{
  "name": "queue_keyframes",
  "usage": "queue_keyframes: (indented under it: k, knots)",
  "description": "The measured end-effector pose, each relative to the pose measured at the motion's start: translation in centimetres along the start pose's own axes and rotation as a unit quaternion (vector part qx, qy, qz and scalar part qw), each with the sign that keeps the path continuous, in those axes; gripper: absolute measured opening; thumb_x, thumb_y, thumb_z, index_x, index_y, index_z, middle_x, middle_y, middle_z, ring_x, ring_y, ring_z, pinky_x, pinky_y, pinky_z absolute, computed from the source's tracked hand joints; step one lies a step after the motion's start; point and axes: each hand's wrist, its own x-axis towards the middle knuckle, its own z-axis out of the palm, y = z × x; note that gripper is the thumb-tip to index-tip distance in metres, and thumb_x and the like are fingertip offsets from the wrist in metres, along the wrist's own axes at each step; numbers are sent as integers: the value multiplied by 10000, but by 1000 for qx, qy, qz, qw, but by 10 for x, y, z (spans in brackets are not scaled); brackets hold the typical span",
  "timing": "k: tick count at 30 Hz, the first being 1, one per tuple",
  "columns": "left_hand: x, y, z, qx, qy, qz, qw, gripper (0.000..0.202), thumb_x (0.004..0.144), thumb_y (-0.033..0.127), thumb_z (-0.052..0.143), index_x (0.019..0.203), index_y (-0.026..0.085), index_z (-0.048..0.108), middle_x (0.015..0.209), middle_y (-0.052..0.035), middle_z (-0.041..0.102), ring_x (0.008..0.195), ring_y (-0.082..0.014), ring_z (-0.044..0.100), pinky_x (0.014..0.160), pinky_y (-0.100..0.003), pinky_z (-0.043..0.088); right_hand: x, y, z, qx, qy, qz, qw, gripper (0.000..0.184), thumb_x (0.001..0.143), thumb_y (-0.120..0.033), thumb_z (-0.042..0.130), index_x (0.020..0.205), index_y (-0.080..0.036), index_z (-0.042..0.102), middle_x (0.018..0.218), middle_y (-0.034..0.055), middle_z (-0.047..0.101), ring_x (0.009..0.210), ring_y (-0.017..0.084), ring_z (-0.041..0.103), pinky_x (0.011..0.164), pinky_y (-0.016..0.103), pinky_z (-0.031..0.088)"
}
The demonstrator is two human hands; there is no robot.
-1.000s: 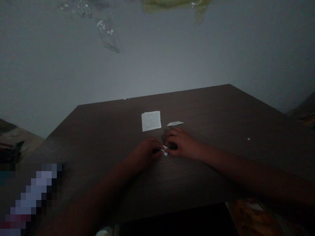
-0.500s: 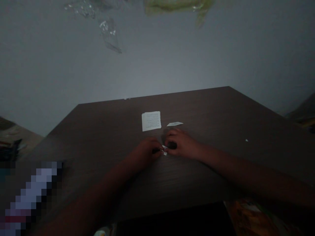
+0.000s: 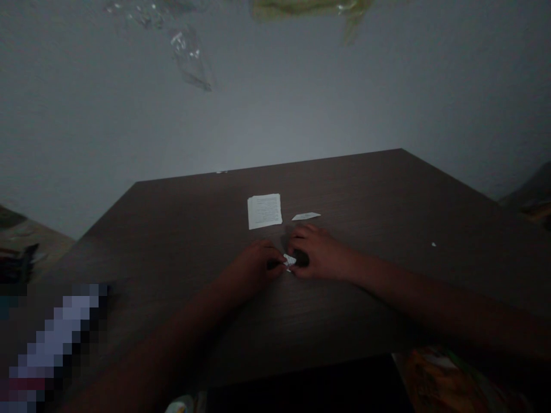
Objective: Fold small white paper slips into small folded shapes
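My left hand (image 3: 253, 267) and my right hand (image 3: 321, 252) meet at the middle of a dark brown table (image 3: 172, 241). Both pinch a small folded white paper piece (image 3: 290, 261) between their fingertips, low over the tabletop. Just beyond the hands lies a square white paper with faint print (image 3: 264, 211). A small white paper strip (image 3: 306, 216) lies to its right, close to my right hand's fingers. The light is dim, so the fold of the small piece is hard to make out.
A tiny white scrap (image 3: 434, 244) lies at the table's right. A grey wall (image 3: 275, 103) stands behind the far edge, with clear plastic (image 3: 189, 57) and something yellow-green (image 3: 310, 8) hanging on it. Orange-patterned material (image 3: 447, 378) shows below the near right edge.
The hands have barely moved. The small paper piece between the fingertips has shifted a little and shows slightly more white.
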Motion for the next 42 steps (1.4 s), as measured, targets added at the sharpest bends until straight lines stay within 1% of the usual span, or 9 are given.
queue_keyframes:
  k: [3, 5, 10, 13, 19, 25, 29, 36, 42]
  knots:
    - [0, 2, -1, 15, -6, -10, 1000, 157, 1041, 135, 912, 1114, 259, 974, 1168, -87, 906, 1169, -320, 843, 1168, -516, 669, -3, 2, 1, 2, -4, -2, 1000, 484, 928, -455, 1096, 1302, -233, 883, 1375, 153, 796, 1366, 419, 698, 1147, 566, 585]
    - [-1, 6, -3, 25, -7, -11, 1000, 142, 1046, 145, 914, 1119, 254, 971, 1191, -94, 899, 1194, -335, 827, 1179, -538, 654, -4, 5, 1, 7, -7, -9, 1000, 536, 912, -472, 1113, 1327, -228, 876, 1398, 159, 792, 1376, 424, 692, 1163, 580, 583]
    - [-5, 16, -7, 90, -8, -5, 996, 95, 1101, 173, 873, 1111, 234, 946, 1232, -100, 866, 1251, -364, 788, 1190, -581, 611, -2, 12, 4, 38, 10, -21, 999, 241, 1066, -356, 984, 1248, -241, 877, 1348, 125, 800, 1352, 365, 708, 1145, 530, 569]
    - [-4, 17, -7, 103, -5, 0, 995, 93, 1123, 184, 851, 1086, 229, 924, 1261, -104, 859, 1272, -364, 775, 1170, -569, 613, -1, 12, 8, 35, 23, -8, 999, 174, 1098, -335, 952, 1223, -238, 879, 1333, 124, 803, 1344, 364, 704, 1112, 512, 559]
    - [-3, 15, -5, 100, -20, -3, 995, 154, 1124, 144, 799, 1111, 246, 913, 1304, -99, 880, 1317, -368, 771, 1181, -577, 591, 0, 6, 9, 29, 17, 4, 999, 234, 1039, -372, 1002, 1194, -242, 885, 1291, 130, 796, 1270, 374, 712, 1088, 536, 582]
    - [-6, 20, -8, 107, -17, 21, 994, 168, 1105, 130, 779, 1062, 247, 892, 1255, -76, 889, 1296, -361, 757, 1181, -550, 566, -4, 6, 9, 21, 22, -23, 999, 236, 983, -305, 1008, 1177, -262, 879, 1302, 115, 798, 1276, 367, 711, 1144, 564, 597]
    - [-6, 22, -8, 130, -22, 10, 991, 174, 1096, 90, 783, 1051, 219, 892, 1285, -87, 899, 1323, -385, 755, 1176, -575, 541, -7, 4, 9, 19, 32, -24, 999, 246, 998, -299, 987, 1208, -249, 869, 1346, 132, 799, 1293, 379, 708, 1154, 584, 595]
    - [-4, 23, -2, 124, -11, 3, 992, 143, 1073, 105, 852, 1018, 234, 882, 1238, -77, 887, 1327, -389, 752, 1191, -560, 538, -5, 1, 9, 17, 28, -4, 999, 230, 1006, -323, 1007, 1179, -254, 872, 1319, 128, 804, 1298, 382, 718, 1134, 560, 613]
    - [-3, 28, -6, 125, -21, 8, 992, 116, 1116, 167, 820, 1067, 235, 900, 1266, -99, 884, 1331, -386, 748, 1186, -553, 571, -3, 7, 16, 7, 22, 3, 1000, 265, 988, -340, 1011, 1207, -255, 888, 1297, 132, 797, 1279, 392, 724, 1123, 581, 622]
